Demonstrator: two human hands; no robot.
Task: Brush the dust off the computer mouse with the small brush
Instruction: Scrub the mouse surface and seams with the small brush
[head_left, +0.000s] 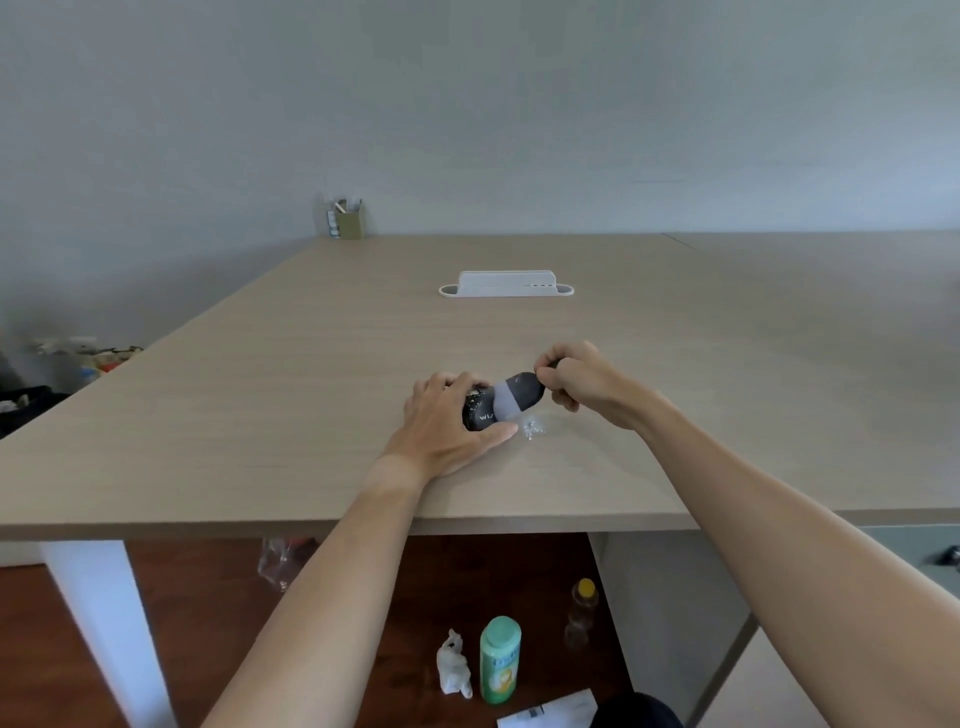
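Note:
A black computer mouse (477, 411) with white lettering and pale dust specks lies on the wooden table (291, 395). My left hand (441, 421) is wrapped around it from the left, thumb along its near side. My right hand (584, 385) pinches the handle of a small brush (523, 388), which has a dark body. Its pale grey bristles (506, 404) rest on the right end of the mouse. A small heap of whitish dust crumbs (533, 427) lies on the table just to the right of the mouse.
A white slotted holder (506, 285) stands further back in the middle of the table, and a pen cup (348, 221) at the far left corner. Under the near table edge (311, 527) are a green bottle (500, 660), a crumpled tissue (455, 664) and a yellow-capped bottle (583, 608).

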